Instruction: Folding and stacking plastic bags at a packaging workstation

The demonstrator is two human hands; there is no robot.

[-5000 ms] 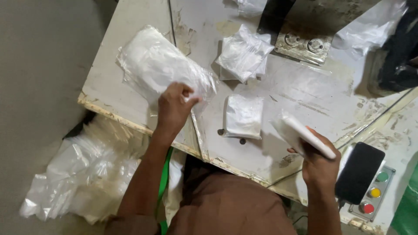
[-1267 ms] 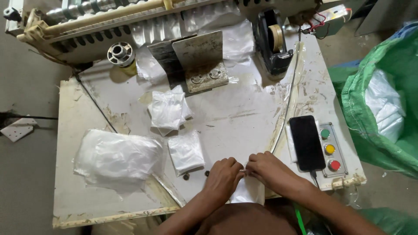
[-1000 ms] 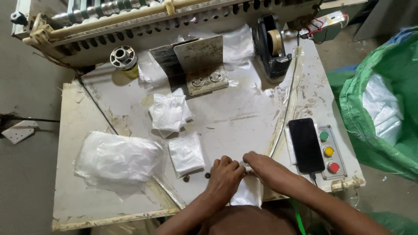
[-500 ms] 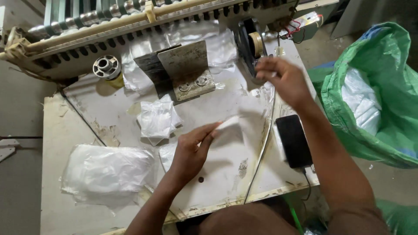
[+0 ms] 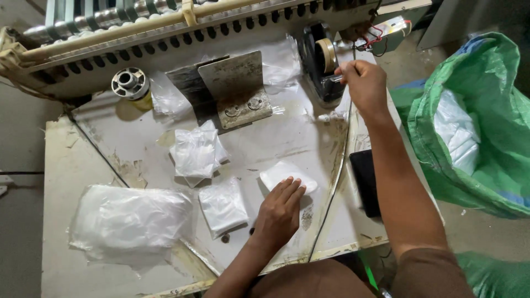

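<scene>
The left hand [image 5: 280, 212] lies flat on a small white packet [image 5: 287, 175]; the right hand [image 5: 364, 83] pinches tape at the black dispenser [image 5: 320, 63].

L hand [image 5: 280, 212] pressing white packet [image 5: 288, 175]; R hand [image 5: 362, 84] at tape dispenser [image 5: 320, 62].

I work at a worn, stained white bench [image 5: 61, 165] under even light, grey concrete floor [image 5: 16, 143] to one side, green woven sack [image 5: 486, 127] on the other.
</scene>
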